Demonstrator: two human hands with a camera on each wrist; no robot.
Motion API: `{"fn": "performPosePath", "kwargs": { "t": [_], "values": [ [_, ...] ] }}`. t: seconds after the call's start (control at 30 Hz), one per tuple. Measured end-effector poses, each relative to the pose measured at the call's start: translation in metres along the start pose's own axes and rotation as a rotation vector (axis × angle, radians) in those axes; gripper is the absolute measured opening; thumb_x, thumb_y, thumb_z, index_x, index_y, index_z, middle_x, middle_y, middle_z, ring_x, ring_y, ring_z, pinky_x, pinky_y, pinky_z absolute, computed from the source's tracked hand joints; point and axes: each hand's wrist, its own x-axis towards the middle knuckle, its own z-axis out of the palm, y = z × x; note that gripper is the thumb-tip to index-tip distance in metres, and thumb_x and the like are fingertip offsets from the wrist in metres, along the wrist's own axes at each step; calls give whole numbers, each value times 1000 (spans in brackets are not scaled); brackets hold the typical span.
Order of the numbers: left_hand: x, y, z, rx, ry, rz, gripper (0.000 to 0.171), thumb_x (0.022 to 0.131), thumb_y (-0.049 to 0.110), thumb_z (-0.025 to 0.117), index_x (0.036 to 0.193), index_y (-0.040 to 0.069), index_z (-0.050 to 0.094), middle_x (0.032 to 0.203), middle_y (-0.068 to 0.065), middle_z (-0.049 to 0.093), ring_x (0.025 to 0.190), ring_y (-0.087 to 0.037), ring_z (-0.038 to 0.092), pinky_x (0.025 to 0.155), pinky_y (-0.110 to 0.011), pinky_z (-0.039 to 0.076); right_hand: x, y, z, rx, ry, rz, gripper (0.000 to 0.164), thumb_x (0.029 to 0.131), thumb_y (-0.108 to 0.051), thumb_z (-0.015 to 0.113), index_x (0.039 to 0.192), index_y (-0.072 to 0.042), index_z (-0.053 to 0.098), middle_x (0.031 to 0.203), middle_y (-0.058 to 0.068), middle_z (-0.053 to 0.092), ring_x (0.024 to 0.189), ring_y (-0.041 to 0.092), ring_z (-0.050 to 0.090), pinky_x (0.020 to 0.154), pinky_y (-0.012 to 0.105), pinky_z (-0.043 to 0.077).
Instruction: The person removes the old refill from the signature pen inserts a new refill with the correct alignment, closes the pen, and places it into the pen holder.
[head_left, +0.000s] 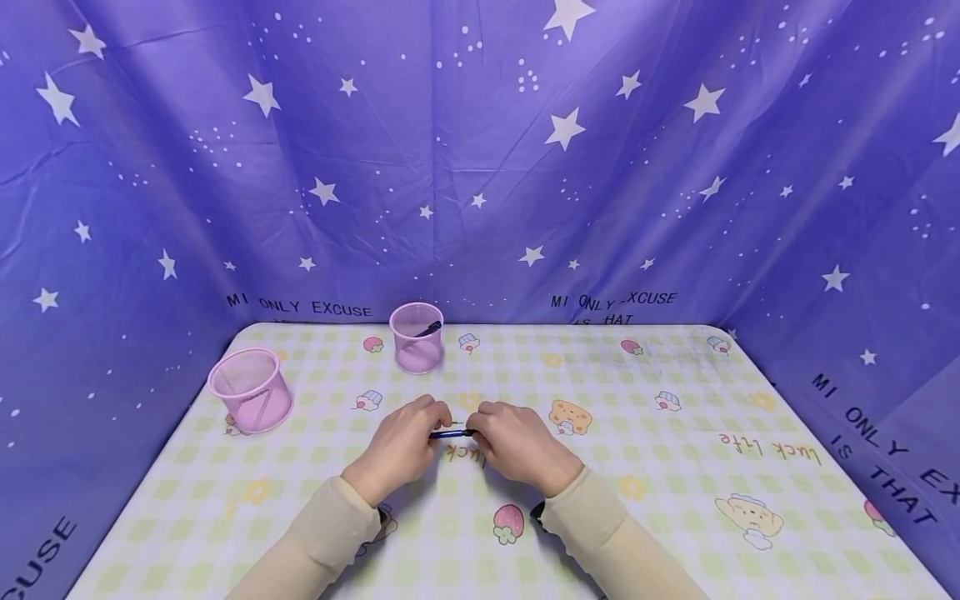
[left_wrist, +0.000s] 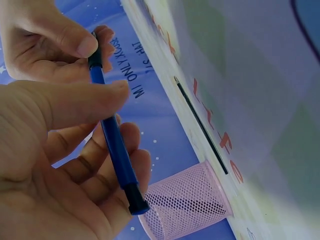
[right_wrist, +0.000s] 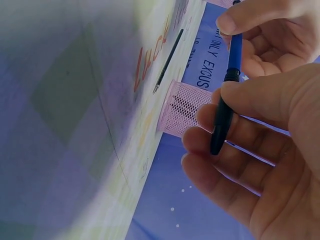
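A pen with a blue barrel (left_wrist: 116, 150) and a black front section (right_wrist: 223, 120) is held level between the two hands over the table. My left hand (head_left: 401, 443) pinches the blue barrel between thumb and fingers, near its black push-button end. Opposite it, my right hand (head_left: 522, 442) pinches the black section with thumb and fingertips. The hands are close together, with a short length of barrel showing between them. A thin dark pen refill (left_wrist: 201, 125) with a metal tip lies on the tablecloth just beyond the hands.
A pink mesh cup (head_left: 417, 358) with a dark pen inside stands at the table's back. Another pink mesh cup (head_left: 258, 408) stands at the left, a slim dark item showing in it. A checked, printed cloth (head_left: 675, 467) covers the table; a purple starry curtain (head_left: 480, 167) surrounds it.
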Motion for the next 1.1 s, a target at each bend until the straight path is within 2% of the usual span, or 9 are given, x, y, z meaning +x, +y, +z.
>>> {"fn": "performPosePath", "kwargs": {
  "t": [0.2, 0.3, 0.47, 0.77, 1.1],
  "values": [
    [0, -1, 0, 28, -28, 1, 25, 71, 8, 78, 95, 11, 68, 80, 2, 58, 69, -12, 53, 62, -31, 45, 0, 1, 1, -1, -4, 0, 7, 83, -11, 69, 86, -17, 68, 78, -8, 55, 66, 9, 52, 55, 27, 46],
    [0, 0, 0, 35, -60, 16, 18, 75, 11, 75, 92, 12, 69, 76, 5, 56, 67, -10, 51, 60, -29, 43, -1, 1, 1, -7, 2, -4, 6, 83, -11, 69, 85, -17, 68, 79, -8, 55, 67, 9, 53, 55, 27, 46],
    [-1, 2, 1, 44, -85, 46, 5, 83, 10, 66, 85, 14, 66, 71, 9, 54, 63, -9, 52, 57, -29, 43, -1, 1, 2, -14, 11, -8, 7, 83, -11, 68, 84, -18, 67, 78, -8, 55, 67, 10, 54, 55, 27, 46],
    [-1, 1, 3, 62, -81, 53, 12, 86, 5, 59, 84, 13, 68, 72, 6, 58, 63, -11, 56, 57, -30, 45, 0, 0, 1, -17, 12, -9, 7, 83, -11, 68, 84, -18, 67, 77, -8, 54, 66, 10, 53, 55, 27, 46],
    [-2, 2, 2, 68, -66, 79, 11, 83, 3, 63, 80, 13, 68, 72, 6, 57, 64, -11, 56, 59, -30, 46, -1, 0, 2, -10, 9, -10, 7, 82, -11, 68, 83, -17, 67, 76, -8, 53, 65, 10, 53, 54, 27, 45]
  ]
}}
